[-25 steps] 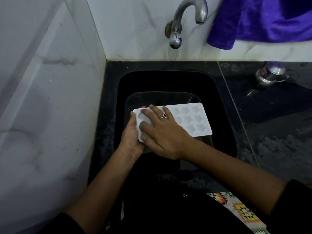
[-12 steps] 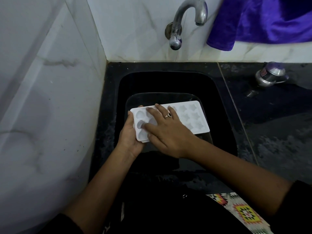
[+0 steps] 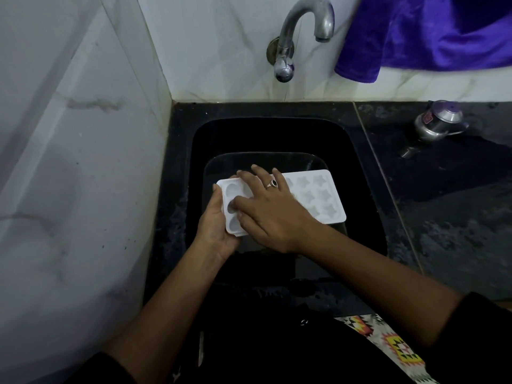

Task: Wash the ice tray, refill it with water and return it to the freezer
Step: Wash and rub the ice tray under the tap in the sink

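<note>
A white ice tray (image 3: 318, 198) with star and round moulds is held level over the black sink (image 3: 360, 167). My left hand (image 3: 216, 225) grips its left end from below and the side. My right hand (image 3: 271, 209), wearing a ring, lies flat across the tray's left half with spread fingers pressing into the moulds. The right half of the tray is uncovered. The metal tap (image 3: 299, 31) stands on the wall above the sink, and no water stream is visible.
A white marble wall (image 3: 69, 162) closes the left side. The black counter (image 3: 457, 203) extends to the right with a small metal vessel (image 3: 437, 123) on it. A purple cloth (image 3: 429, 34) hangs at the top right.
My right hand's fingers have slid a little across the tray's left moulds. The tray has shifted slightly in the sink while my left hand keeps its hold.
</note>
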Motion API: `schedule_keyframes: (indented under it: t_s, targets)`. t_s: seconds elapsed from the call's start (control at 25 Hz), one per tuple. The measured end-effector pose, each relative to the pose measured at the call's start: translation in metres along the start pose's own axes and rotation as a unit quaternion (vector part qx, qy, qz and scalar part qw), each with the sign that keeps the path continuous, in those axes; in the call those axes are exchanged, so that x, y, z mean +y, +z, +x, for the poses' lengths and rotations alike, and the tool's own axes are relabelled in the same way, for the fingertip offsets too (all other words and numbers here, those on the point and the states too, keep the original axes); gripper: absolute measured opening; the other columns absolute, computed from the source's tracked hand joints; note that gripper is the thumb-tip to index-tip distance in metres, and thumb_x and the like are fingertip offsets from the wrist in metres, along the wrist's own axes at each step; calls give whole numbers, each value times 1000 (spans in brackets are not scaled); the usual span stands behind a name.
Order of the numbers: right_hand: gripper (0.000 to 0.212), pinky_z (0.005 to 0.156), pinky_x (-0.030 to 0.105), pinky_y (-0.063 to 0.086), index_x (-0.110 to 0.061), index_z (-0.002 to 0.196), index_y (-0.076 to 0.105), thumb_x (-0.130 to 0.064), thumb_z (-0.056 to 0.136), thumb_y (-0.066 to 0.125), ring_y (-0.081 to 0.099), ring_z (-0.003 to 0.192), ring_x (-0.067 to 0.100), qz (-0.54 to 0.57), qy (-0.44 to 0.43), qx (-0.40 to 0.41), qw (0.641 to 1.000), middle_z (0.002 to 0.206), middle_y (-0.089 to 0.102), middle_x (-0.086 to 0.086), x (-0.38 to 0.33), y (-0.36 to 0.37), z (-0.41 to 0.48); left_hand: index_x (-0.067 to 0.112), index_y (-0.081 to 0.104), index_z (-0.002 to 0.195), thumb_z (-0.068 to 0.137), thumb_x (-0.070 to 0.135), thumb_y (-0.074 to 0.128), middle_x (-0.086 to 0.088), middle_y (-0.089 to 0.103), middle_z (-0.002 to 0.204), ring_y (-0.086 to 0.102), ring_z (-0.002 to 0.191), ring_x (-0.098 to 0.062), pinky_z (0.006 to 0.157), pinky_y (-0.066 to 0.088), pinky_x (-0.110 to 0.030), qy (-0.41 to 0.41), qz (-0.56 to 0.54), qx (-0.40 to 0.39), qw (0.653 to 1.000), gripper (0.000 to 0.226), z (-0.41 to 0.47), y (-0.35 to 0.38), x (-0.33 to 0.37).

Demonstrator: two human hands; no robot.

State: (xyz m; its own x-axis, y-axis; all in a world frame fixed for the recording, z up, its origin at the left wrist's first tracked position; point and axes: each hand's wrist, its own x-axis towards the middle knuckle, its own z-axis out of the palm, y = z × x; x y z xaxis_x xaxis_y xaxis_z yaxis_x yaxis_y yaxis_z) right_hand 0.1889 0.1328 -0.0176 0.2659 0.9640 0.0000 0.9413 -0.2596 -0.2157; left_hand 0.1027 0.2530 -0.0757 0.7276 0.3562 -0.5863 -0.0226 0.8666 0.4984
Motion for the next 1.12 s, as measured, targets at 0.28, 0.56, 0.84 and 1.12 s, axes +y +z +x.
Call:
schedule_keyframes:
  t_s: [0.28,0.56,0.84,1.12]
  targets:
    - [43,122,66,12,-29,121,64,-45,102,29,16,156,39,-1,2,0,1000,165,29,15,-4,2,0,11,60,144,105,68,34,-19,69,138,68,127,-35,112,50,-51,-7,0,4,1000,74,-3,2,0]
    - [48,123,66,13,-27,118,66,-47,101,26,16,156,39,-12,2,-1,1000,165,30,16,-4,4,-1,9,61,141,106,66,35,-20,70,136,68,126,-36,113,49,-51,-13,-6,11,1000,72,-8,6,0]
    - [50,122,66,14,-32,128,65,-46,101,25,19,155,39,-2,10,-4,1000,162,32,15,1,4,-2,10,61,143,105,68,34,-20,67,140,65,130,-36,114,47,-52,-14,-17,-2,1000,74,-4,2,0]
    - [51,123,64,12,-26,117,68,-47,100,25,18,155,38,-12,3,-10,1000,164,31,15,-8,5,3,10,62,141,104,70,36,-20,68,139,66,129,-37,114,48,-52,-32,-12,13,999,76,-6,2,-2]
